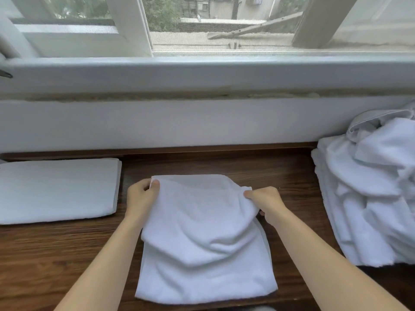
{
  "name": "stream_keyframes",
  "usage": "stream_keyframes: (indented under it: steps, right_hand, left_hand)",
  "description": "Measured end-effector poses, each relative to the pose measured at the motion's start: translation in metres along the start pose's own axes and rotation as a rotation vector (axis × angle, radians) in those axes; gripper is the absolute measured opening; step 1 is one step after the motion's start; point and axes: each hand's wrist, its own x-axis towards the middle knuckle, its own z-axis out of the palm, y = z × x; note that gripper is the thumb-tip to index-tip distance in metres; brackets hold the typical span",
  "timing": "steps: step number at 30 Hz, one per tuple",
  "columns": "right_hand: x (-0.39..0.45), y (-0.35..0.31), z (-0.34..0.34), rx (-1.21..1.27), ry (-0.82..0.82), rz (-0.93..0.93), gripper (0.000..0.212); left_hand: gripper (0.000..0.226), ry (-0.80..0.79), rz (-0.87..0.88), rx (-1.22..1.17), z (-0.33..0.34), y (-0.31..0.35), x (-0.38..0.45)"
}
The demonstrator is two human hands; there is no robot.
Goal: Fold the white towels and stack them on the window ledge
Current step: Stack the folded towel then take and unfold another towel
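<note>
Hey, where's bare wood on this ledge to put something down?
Bare wood runs behind the towel being folded, up to the wall, and in a narrow gap beside the folded towel. More lies near left. The unfolded pile crowds the right; both hands grip the middle towel.

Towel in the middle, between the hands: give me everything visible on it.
The middle towel is white terry cloth, soft and thick-looking, lying on the dark wooden surface. It is partly folded: its upper layer is doubled over a lower layer and sags in creases, with the lower layer showing at the near end and right side. The left hand pinches its far left corner; the right hand grips the far right corner, bunching it. It touches neither the folded towel on the left nor the pile on the right.
</note>
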Motion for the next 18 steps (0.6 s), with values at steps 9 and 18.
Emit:
stream_keyframes:
  steps: [9, 18]
  right_hand:
    - [-0.012, 0.01, -0.001, 0.279, 0.136, -0.003, 0.037]
    - [-0.016, 0.008, -0.027, 0.59, 0.013, -0.113, 0.019]
  left_hand:
    - [0.019, 0.063, -0.062, -0.127, 0.002, 0.009, 0.002]
    - [0.003, 0.124, -0.092, -0.352, -0.006, 0.002, 0.003]
